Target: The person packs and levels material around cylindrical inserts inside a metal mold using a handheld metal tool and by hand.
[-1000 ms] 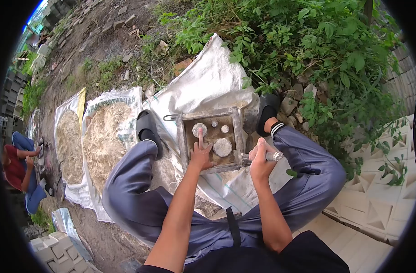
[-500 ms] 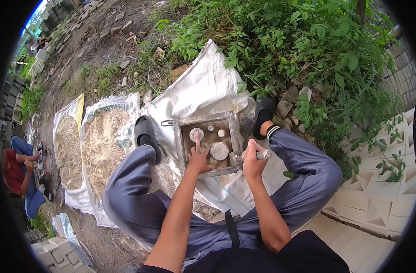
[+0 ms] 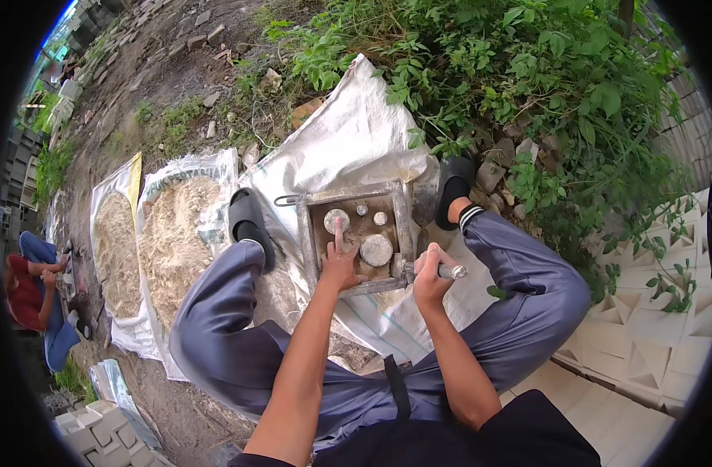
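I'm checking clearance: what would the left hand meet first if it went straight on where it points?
Probably the leftmost round disc: the left hand points across it, fingertip on or just above it. Beyond lies the frame's far side.

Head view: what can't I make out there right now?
Head view: grip section of the grey tool with a cylindrical handle, hidden by the right hand.
Head view: part of the pale round disc, hidden by the index finger of the left hand.
Head view: part of the near wall of the square grey frame, behind the left hand.
Head view: whether the distant person in a red top holds anything; too small.
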{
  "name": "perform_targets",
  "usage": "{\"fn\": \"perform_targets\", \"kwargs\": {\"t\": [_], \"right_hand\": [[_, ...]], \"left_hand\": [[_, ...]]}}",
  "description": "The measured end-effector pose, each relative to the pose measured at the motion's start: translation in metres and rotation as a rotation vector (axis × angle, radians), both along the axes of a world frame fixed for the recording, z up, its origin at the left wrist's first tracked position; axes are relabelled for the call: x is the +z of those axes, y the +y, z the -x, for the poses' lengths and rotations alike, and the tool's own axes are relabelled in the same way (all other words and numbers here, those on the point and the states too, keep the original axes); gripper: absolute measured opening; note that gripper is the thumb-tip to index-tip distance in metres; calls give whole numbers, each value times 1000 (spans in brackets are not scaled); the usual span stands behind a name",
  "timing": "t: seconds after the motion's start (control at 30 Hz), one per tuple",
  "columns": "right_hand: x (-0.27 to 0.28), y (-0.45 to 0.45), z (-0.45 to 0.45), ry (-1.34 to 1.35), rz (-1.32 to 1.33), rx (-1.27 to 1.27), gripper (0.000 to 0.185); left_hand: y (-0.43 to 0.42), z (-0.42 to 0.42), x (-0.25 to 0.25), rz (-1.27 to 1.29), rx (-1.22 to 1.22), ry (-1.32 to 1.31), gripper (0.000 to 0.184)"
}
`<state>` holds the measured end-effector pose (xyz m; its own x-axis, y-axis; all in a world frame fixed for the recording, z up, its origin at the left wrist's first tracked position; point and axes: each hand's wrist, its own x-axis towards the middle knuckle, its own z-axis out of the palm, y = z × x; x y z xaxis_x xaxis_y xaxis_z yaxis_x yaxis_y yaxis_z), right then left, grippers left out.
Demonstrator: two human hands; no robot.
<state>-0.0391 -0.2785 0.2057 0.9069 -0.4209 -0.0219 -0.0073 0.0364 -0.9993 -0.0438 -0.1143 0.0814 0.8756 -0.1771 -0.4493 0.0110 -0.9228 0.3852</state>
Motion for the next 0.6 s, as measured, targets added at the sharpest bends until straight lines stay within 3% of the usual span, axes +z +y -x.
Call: {"fn": "perform_targets", "kwargs": {"t": [0.1,0.17,0.3,0.43,0.6], "right_hand": [[14,-6,-7,55,106,135,43],[41,-2,-2,45,-7,162,41],[-4,-1,5,-150,262,263,43],[26,-1,1,-47,229,317,38],[7,-11,9,-61,151,329,41]], "left_hand": [[2,-3,5,-1,15,1,92],[3,-6,1,10,22,-25,92],[2,-2,2,10,26,12,91],[3,-4,4,7,36,8,93],[3,2,-5,12,25,-60,94]]}}
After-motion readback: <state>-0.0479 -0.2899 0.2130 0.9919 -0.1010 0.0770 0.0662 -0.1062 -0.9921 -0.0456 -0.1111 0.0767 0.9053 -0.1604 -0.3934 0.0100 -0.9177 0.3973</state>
